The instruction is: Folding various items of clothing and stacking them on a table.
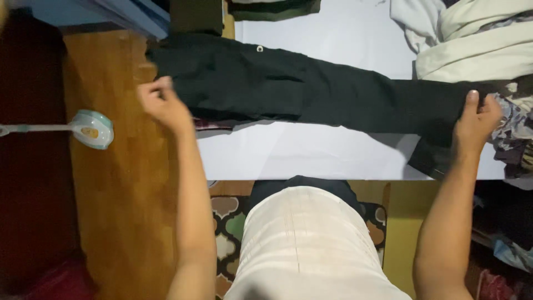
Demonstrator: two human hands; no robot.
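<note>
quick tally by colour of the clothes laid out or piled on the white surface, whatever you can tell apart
Black: 1, the trousers stretched between the left hand and the right hand
Dark green: 1, a folded piece at the top edge
White or cream: 1 heap, pieces not separable
Patterned grey: 1 bundle
Total: 4

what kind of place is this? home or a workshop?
Most likely a home, a bedroom or laundry spot. Black trousers lie flat on a white sheet, a pile of clothes sits beside them, and a patterned rug covers part of the wooden floor.
</note>
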